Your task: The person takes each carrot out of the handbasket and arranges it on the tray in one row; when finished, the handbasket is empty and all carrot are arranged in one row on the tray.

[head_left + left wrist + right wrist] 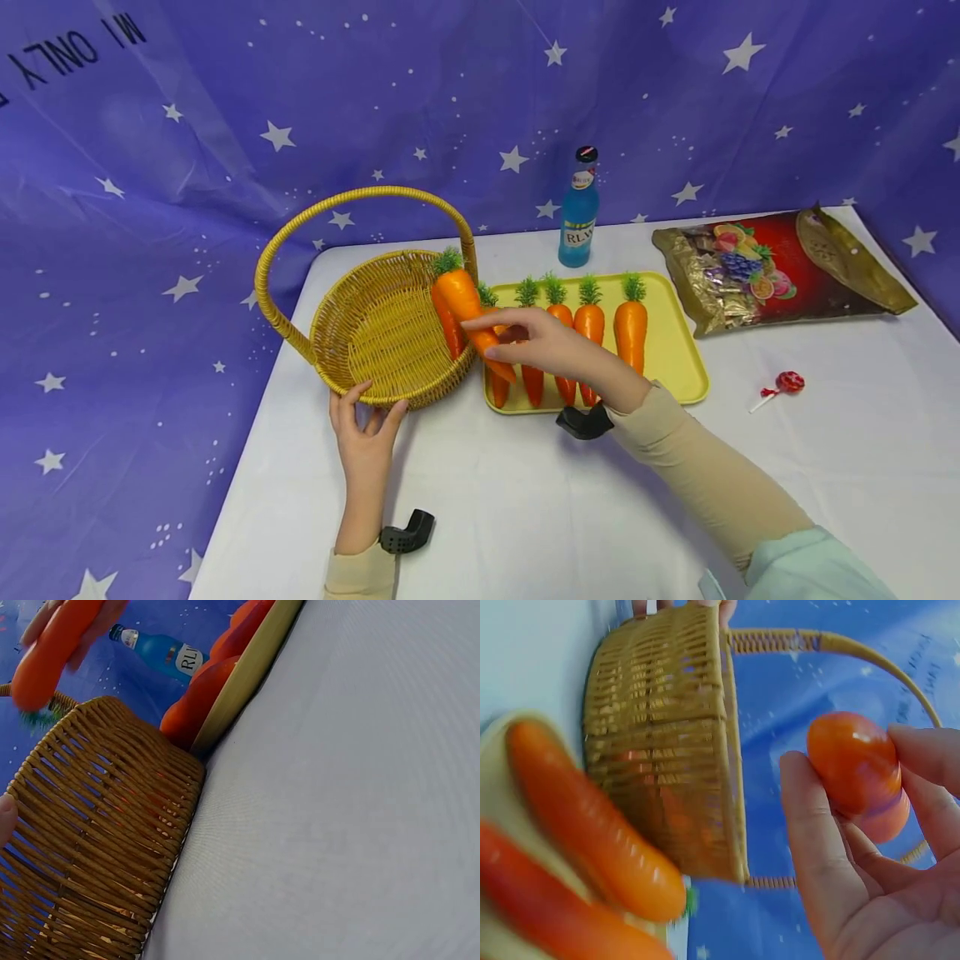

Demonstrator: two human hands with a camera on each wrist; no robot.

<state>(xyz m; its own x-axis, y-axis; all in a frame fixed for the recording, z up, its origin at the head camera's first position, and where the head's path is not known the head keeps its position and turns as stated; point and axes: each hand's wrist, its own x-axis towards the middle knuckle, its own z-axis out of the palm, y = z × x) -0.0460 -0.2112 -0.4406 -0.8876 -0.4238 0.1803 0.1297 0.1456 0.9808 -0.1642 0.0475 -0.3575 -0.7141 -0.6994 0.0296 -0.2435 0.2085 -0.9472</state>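
A toy carrot (pixel 461 296) with a green tuft is pinched between the thumb and fingers of my right hand (pixel 536 337), above the basket's right rim. In the right wrist view the same carrot (pixel 855 761) shows end-on. My left hand (pixel 365 437) grips the near rim of the wicker basket (pixel 337 333), which has a tall arched handle. Inside the basket, another carrot (pixel 448 329) leans against the right wall. Beside it, a yellow tray (pixel 678 367) carries several carrots (pixel 632 329), partly hidden by my right hand and forearm.
Behind the tray stands a blue bottle (pixel 578 217). A red and gold candy bag (pixel 780 271) lies at the back right, with a red lollipop (pixel 789 382) in front. White cloth (pixel 510 500) covers the table; a starry purple backdrop (pixel 450 100) hangs behind.
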